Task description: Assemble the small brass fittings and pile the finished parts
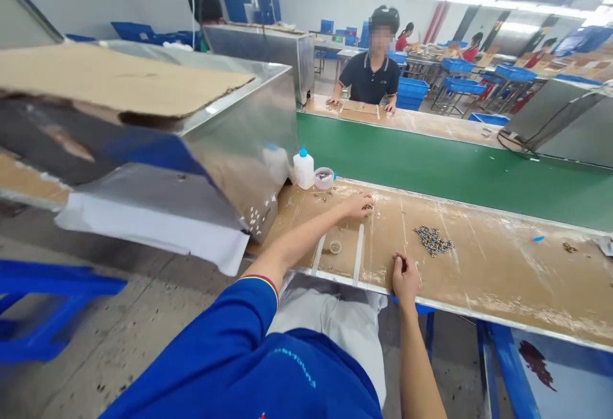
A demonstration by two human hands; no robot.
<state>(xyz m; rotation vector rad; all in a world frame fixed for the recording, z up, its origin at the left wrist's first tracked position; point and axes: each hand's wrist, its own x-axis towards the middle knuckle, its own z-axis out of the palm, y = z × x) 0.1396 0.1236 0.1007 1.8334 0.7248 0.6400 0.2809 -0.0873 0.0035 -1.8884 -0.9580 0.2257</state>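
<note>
My left hand (358, 205) reaches out over the brown worktop (502, 272), its fingers curled down on a few small dark parts that I cannot make out. My right hand (405, 274) rests near the worktop's front edge with its fingers bent under, and whether it holds anything is hidden. A heap of small metal parts (433, 240) lies just right of both hands. Two white strips (359, 254) lie lengthwise between my hands, with a small ring (335, 247) beside them.
A white glue bottle with a blue tip (303, 168) and a small clear cup (324, 178) stand behind my left hand. A steel housing topped with cardboard (143, 99) rises at left. A green conveyor belt (454, 163) runs behind; a person in a dark shirt (372, 74) works across it.
</note>
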